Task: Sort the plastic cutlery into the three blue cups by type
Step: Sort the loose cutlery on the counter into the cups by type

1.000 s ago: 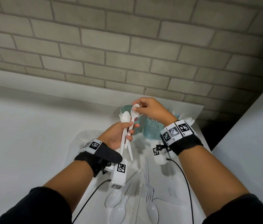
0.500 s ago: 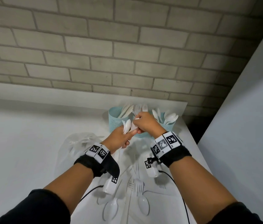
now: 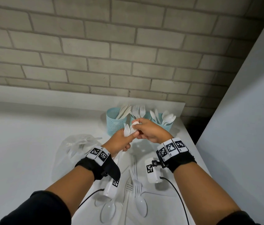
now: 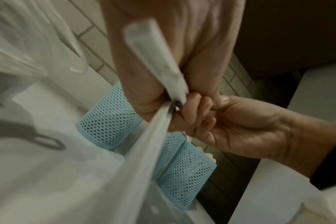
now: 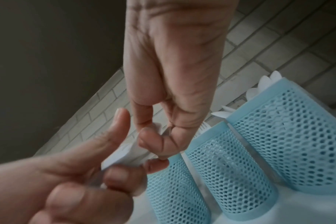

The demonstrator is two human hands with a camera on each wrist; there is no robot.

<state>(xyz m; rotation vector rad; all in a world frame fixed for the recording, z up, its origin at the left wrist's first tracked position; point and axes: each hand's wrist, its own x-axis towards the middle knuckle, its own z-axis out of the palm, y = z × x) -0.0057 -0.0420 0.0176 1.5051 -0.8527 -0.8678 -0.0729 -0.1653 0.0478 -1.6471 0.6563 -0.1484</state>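
Observation:
Three blue mesh cups stand at the table's back edge: the left cup [image 3: 114, 122] holds knives, the middle cup [image 3: 146, 114] forks, the right cup [image 3: 165, 125] spoons. Just in front of them my left hand [image 3: 128, 138] grips a small bundle of white cutlery, with a fork [image 3: 126, 129] sticking up from it. My right hand [image 3: 137, 127] pinches the bowl of a white spoon [image 3: 135, 123] in that bundle. In the left wrist view the bundle's handles [image 4: 157, 60] run across my left palm. The right wrist view shows my fingertips [image 5: 153, 139] on the white piece beside the cups [image 5: 230, 159].
Loose white spoons [image 3: 141, 207] and forks [image 3: 136, 184] lie on the white table [image 3: 30, 143] near its front, under my wrists. A crumpled clear plastic bag [image 3: 77, 143] sits to the left. A brick wall [image 3: 128, 62] rises behind the cups, and a white panel [image 3: 249, 127] stands to the right.
Both hands have come down from a raised position to just in front of the cups. The right hand keeps its pinch on the spoon, now drawn close against the left hand's bundle.

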